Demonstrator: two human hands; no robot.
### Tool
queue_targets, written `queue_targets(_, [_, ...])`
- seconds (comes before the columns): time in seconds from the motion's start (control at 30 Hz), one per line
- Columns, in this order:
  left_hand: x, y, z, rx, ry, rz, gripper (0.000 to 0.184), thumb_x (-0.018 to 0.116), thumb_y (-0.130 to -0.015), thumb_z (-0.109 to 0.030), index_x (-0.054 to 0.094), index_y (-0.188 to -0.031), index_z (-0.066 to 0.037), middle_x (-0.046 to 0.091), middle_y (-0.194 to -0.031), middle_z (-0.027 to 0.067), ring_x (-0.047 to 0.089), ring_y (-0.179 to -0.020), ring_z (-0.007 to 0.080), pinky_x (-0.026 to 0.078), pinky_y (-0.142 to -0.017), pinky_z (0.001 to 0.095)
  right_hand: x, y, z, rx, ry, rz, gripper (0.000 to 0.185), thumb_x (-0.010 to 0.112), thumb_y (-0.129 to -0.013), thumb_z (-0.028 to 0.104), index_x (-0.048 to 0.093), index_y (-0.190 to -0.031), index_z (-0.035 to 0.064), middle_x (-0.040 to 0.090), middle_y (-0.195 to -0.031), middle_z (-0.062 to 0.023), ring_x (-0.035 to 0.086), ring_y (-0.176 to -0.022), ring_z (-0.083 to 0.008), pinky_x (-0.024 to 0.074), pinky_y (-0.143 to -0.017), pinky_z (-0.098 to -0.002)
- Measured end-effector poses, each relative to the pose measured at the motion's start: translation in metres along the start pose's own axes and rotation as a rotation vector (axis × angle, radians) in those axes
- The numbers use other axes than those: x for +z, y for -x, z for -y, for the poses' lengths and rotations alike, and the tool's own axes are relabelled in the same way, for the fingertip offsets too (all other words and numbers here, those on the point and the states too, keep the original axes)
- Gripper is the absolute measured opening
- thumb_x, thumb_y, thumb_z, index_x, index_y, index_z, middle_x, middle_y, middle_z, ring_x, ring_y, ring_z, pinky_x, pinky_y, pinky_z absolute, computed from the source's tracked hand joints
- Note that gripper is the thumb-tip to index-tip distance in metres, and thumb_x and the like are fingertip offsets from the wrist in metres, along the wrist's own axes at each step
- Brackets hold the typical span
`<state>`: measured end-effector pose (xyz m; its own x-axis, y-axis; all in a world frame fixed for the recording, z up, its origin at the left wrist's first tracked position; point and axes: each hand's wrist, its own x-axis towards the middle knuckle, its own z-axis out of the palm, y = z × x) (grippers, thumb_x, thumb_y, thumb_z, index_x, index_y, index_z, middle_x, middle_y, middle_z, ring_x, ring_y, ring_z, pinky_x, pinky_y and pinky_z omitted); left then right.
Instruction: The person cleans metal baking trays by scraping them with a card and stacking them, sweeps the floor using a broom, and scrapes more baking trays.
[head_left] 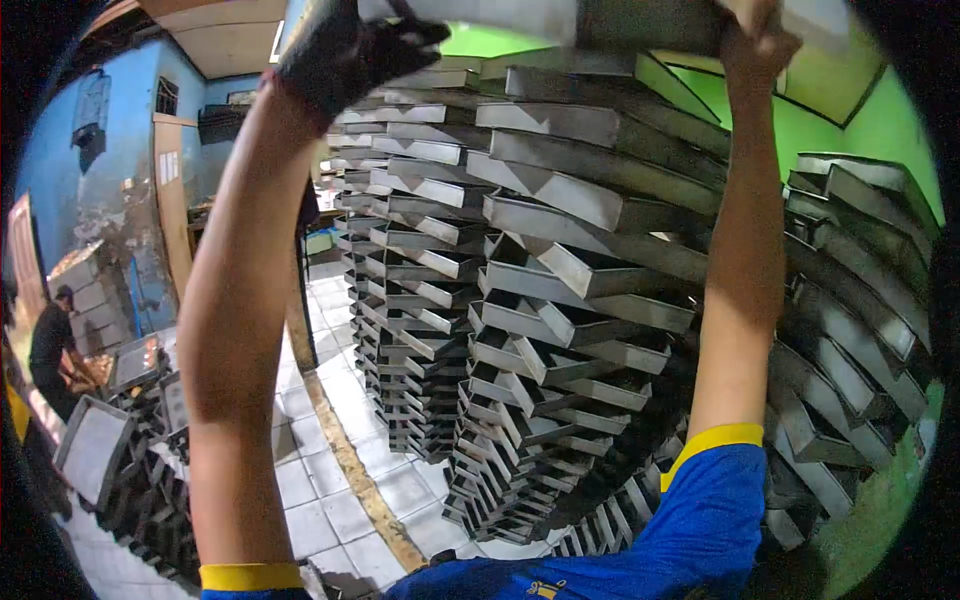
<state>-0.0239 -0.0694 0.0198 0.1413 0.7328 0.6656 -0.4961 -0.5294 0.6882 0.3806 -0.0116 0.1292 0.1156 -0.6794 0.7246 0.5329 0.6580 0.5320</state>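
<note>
Both arms reach up to the top of the head view, where a grey metal tray (650,25) is lifted above tall stacks; its upper part is cut off by the frame. My right hand (762,45), bare, is closed on the tray's right end. At the left end, my left hand (355,55) wears a dark glove and grips the tray, its fingers partly out of frame. Just below the raised tray stands a tall stack of similar metal trays (565,210), laid crosswise on one another.
Another tray stack (415,240) rises behind on the left, and more trays (850,300) are piled on the right. White floor tiles (325,455) show between the stacks. At the far left a person (52,345) bends near trays (95,450).
</note>
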Motion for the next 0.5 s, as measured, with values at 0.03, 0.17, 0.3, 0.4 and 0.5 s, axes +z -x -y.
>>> queue_targets(0.03, [0.012,-0.005,0.0,-0.016,-0.022,-0.081,0.083,0.06,-0.091,-0.056,0.039,-0.144,0.004,0.051,-0.139,0.0272,0.05,-0.132,0.0335,0.037,-0.114,0.0471,0.006,-0.01,0.009,0.019,0.005,0.022,0.047,0.049,-0.104,0.034,0.062,-0.103,-0.0112,0.067,-0.096,-0.0214,0.063,-0.087,-0.0264,0.0478,-0.077,-0.0421])
queue_targets(0.17, [0.007,0.004,0.041,0.392,-0.494,0.048,0.055,0.051,-0.101,-0.048,0.049,-0.141,-0.011,0.063,-0.129,0.01,0.065,-0.111,0.0224,0.053,-0.093,0.0405,0.025,-0.019,-0.01,0.063,0.218,0.013,0.067,0.051,-0.102,0.047,0.059,-0.068,-0.0098,0.057,-0.055,-0.0157,0.054,-0.049,-0.0225,0.0405,-0.049,-0.0442])
queue_targets(0.3, [0.005,0.055,0.096,0.23,-0.699,-0.296,0.07,0.054,-0.097,-0.051,0.034,-0.15,-0.01,0.059,-0.13,0.0167,0.066,-0.105,0.0269,0.055,-0.083,0.0391,0.055,0.006,-0.051,-0.061,0.288,-0.061,0.081,0.046,-0.1,0.06,0.058,-0.059,-0.0089,0.056,-0.049,-0.0217,0.058,-0.045,-0.0358,0.0425,-0.047,-0.0463])
queue_targets(0.4, [-0.045,0.096,0.144,0.179,-0.922,-0.356,0.071,0.057,-0.098,-0.043,0.028,-0.152,-0.009,0.058,-0.127,0.0183,0.066,-0.1,0.025,0.054,-0.078,0.0382,0.073,0.025,-0.097,0.108,0.522,0.136,0.08,0.045,-0.1,0.058,0.062,-0.059,-0.0081,0.058,-0.051,-0.0236,0.061,-0.048,-0.0397,0.0464,-0.049,-0.0471])
queue_targets(0.5, [-0.082,0.145,0.186,0.031,-0.798,-0.445,0.068,0.057,-0.099,-0.039,0.028,-0.153,-0.011,0.058,-0.124,0.0157,0.066,-0.096,0.0237,0.055,-0.077,0.0356,0.085,0.04,-0.1,0.11,0.58,0.173,0.078,0.044,-0.101,0.055,0.063,-0.059,-0.0075,0.058,-0.051,-0.0224,0.061,-0.048,-0.0384,0.0496,-0.05,-0.0464])
